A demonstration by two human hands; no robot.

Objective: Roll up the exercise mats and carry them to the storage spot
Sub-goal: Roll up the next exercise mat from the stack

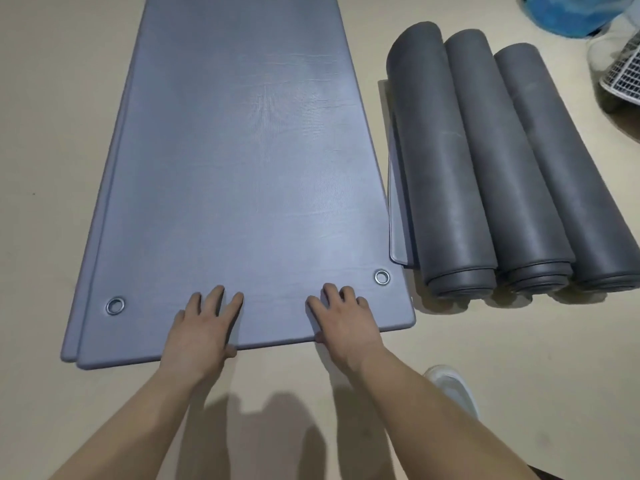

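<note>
A grey-blue mat [242, 168] lies flat on a beige floor [41, 133], running from 6 o'clock towards 12. A second mat [68, 349] lies under it, its edge showing at 8 o'clock. The hands are apart at the mat's near edge: left hand [204, 327] at about 7 o'clock, right hand [343, 323] at 6. Each has fingers spread on top and the thumb tucked at the edge, pinching it. A metal eyelet [115, 305] sits in each near corner. At 2 o'clock three rolls [512, 168] lie side by side, touching. A white shoe [453, 386] shows at 5 o'clock.
</note>
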